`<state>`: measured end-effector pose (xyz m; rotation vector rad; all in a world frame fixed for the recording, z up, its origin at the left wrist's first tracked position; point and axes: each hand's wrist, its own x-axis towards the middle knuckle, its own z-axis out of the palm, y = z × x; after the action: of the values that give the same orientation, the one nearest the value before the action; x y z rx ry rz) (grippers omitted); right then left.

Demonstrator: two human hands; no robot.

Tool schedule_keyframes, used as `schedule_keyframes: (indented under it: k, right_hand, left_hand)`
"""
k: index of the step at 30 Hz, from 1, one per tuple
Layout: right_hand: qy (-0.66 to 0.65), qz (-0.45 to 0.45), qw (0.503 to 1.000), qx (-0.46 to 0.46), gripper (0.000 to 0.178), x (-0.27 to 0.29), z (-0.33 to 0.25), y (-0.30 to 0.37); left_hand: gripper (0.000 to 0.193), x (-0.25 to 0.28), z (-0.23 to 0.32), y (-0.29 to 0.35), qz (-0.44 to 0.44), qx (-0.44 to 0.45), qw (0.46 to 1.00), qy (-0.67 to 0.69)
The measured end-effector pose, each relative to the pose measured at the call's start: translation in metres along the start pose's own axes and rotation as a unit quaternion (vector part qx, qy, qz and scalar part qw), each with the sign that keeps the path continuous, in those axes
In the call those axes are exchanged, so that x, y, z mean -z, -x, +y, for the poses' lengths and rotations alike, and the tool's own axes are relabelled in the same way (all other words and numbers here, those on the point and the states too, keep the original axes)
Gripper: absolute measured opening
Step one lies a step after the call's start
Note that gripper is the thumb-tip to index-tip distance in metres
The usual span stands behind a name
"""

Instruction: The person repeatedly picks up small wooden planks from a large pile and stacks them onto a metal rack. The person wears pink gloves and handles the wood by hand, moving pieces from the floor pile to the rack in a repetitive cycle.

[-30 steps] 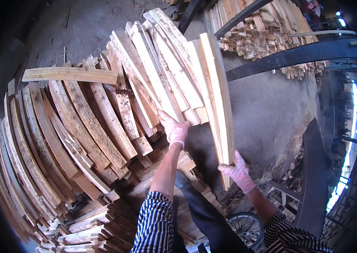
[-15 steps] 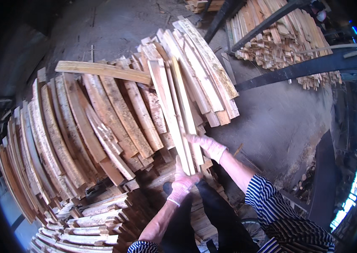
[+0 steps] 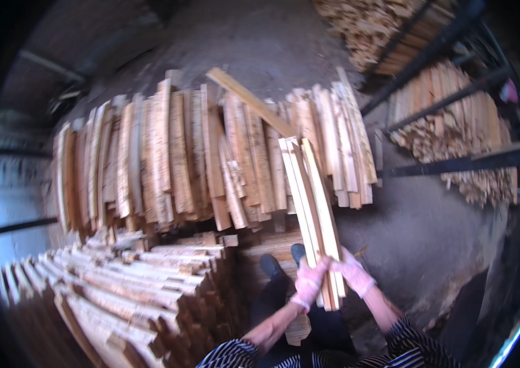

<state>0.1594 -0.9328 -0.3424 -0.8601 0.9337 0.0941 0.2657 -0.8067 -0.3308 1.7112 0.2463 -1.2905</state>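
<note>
A few long, pale wooden slats (image 3: 301, 199) lie side by side in front of me, tilted slightly left at their far ends. Near their close ends my gloved left hand (image 3: 310, 279) is wrapped round them from the left. From the other side my gloved right hand (image 3: 353, 272) grips the same slats, the two hands almost touching. The far ends reach over a wide stack of rough boards (image 3: 180, 165). One loose board (image 3: 249, 101) lies slantwise on top of that stack, close to the slats' tips.
A second lumber pile (image 3: 131, 285) stands at the lower left. Dark metal bars (image 3: 456, 164) cross the right side, with more stacked wood (image 3: 456, 116) behind them. My shoes (image 3: 270, 265) are beside boards on the floor. A dark frame (image 3: 23, 190) is at far left.
Both hands have moved nearer to me and to the right with the slats, and closed in toward each other. The view has turned, bringing more of the lower-left pile into sight.
</note>
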Motion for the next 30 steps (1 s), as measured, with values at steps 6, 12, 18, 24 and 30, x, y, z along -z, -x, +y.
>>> schedule_keyframes:
  k: [6,12,18,24,30]
  right_hand:
    - [0.308,-0.072,0.946,0.073,0.083,-0.08,-0.059,0.124]
    - [0.437,-0.186,0.864,0.165,0.096,-0.164,-0.157,0.136]
    - [0.458,-0.324,0.653,0.508,0.106,-0.317,-0.235,0.185]
    - [0.497,-0.438,0.561,0.496,0.106,-0.414,-0.192,0.269]
    - [0.401,-0.55,0.633,0.37,0.09,-0.493,-0.091,0.331]
  left_hand:
    - [0.081,0.089,0.089,0.081,-0.094,-0.076,0.949,0.29]
    - [0.061,0.164,0.142,0.162,-0.11,-0.167,0.854,0.479]
    - [0.065,0.209,0.15,0.29,0.007,-0.351,0.78,0.519]
    - [0.042,0.263,0.051,0.364,0.076,-0.494,0.657,0.564]
    - [0.033,0.317,-0.088,0.456,0.403,-0.585,0.598,0.373]
